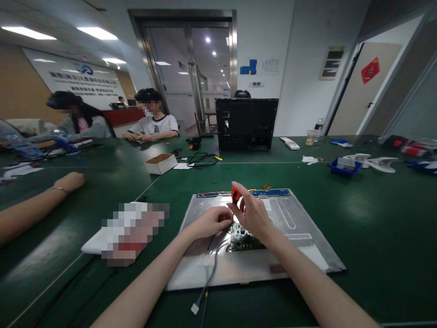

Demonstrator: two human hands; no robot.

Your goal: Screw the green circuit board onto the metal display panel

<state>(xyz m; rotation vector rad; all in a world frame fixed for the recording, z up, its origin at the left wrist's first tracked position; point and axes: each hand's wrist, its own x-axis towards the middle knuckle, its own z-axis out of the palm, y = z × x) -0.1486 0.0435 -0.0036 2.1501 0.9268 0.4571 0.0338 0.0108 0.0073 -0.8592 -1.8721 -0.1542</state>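
Note:
A flat metal-backed display panel point(211, 266) lies on the table in front of me, a blue circuit strip point(276, 193) along its far edge. My right hand point(254, 212) grips the orange and black handle of a screwdriver point(235, 195), held upright over the panel. Its tip is hidden by my fingers. My left hand point(213, 222) is closed in a pinch beside the upper left corner of a green circuit board point(241, 239); what it pinches cannot be made out. From near the board a grey cable point(215, 263) runs over the panel's near edge to a white plug point(195, 309).
A black monitor casing point(247, 125) stands upright at the back. An open cardboard box point(161, 164) and black cables point(203, 160) lie left of it. At right is a blue tray point(346, 167). Another person's forearm point(37, 207) rests on the table at left. Two people sit farther back.

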